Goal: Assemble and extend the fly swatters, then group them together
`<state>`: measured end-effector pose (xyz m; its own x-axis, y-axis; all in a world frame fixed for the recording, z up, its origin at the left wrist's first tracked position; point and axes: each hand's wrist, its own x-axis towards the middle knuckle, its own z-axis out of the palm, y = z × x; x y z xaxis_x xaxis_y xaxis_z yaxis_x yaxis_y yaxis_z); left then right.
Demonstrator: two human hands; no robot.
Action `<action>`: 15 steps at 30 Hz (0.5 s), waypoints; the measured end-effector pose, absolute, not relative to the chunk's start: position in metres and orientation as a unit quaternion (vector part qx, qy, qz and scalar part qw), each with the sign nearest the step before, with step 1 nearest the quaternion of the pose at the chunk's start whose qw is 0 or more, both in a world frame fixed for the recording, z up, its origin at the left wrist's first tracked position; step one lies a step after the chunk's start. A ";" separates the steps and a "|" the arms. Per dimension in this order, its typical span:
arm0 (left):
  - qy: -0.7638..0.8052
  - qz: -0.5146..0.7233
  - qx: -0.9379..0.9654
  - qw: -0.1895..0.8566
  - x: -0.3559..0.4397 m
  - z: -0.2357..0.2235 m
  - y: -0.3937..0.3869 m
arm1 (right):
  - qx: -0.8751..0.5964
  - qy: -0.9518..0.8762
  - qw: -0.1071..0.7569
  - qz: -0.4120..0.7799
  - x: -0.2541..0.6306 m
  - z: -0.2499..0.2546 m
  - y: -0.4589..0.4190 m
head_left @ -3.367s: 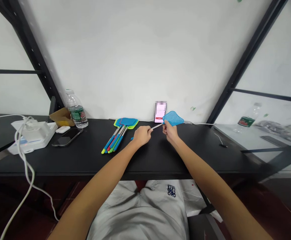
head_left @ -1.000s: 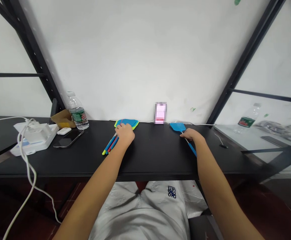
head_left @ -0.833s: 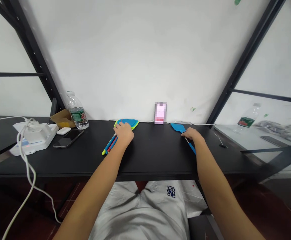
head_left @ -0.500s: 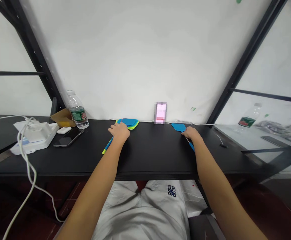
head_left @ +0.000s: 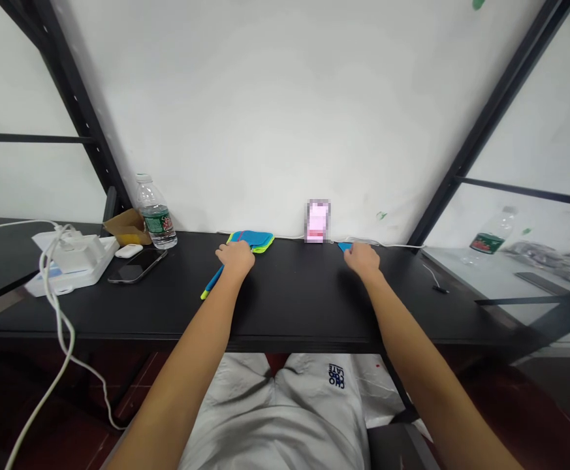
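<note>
A stack of blue and yellow-green flat-headed swatters (head_left: pixel 255 239) lies near the back of the black desk, a red line across the top one. My left hand (head_left: pixel 236 257) is closed around their thin necks, palm down. Blue and yellow-green handle ends (head_left: pixel 211 283) stick out toward me below it. To the right, my right hand (head_left: pixel 363 260) is curled closed over another blue swatter (head_left: pixel 344 247). Just a corner of its flat head shows past the fingers; its shaft and handle are hidden under the hand and wrist.
A lit phone (head_left: pixel 318 222) leans on the wall between my hands. At left are a water bottle (head_left: pixel 158 225), a cardboard box (head_left: pixel 128 227), a white case (head_left: pixel 128 250), a dark phone (head_left: pixel 138 266) and a power strip (head_left: pixel 76 271) with cables. A short cable (head_left: pixel 435 281) lies at right.
My right hand has shifted left and closed further over its blue swatter, covering most of the head and the handle. My left hand stays on the stack. The view has turned slightly.
</note>
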<state>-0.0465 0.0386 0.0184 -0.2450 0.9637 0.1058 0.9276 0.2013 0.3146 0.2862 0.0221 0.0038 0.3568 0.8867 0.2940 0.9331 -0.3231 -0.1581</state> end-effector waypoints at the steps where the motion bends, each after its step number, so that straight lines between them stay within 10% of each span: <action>1: 0.781 0.146 0.605 0.043 -0.047 0.017 0.040 | -0.792 -0.586 0.148 -0.090 0.277 0.003 0.022; 15: 0.789 0.132 0.600 0.023 -0.047 0.019 0.038 | -0.720 -0.672 0.144 -0.095 0.259 -0.012 0.029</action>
<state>-0.0470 0.0379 0.0187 -0.2799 0.9522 0.1221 0.9403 0.2462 0.2350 0.2587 0.0288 -0.0121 0.0784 0.9405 0.3306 0.9953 -0.0550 -0.0796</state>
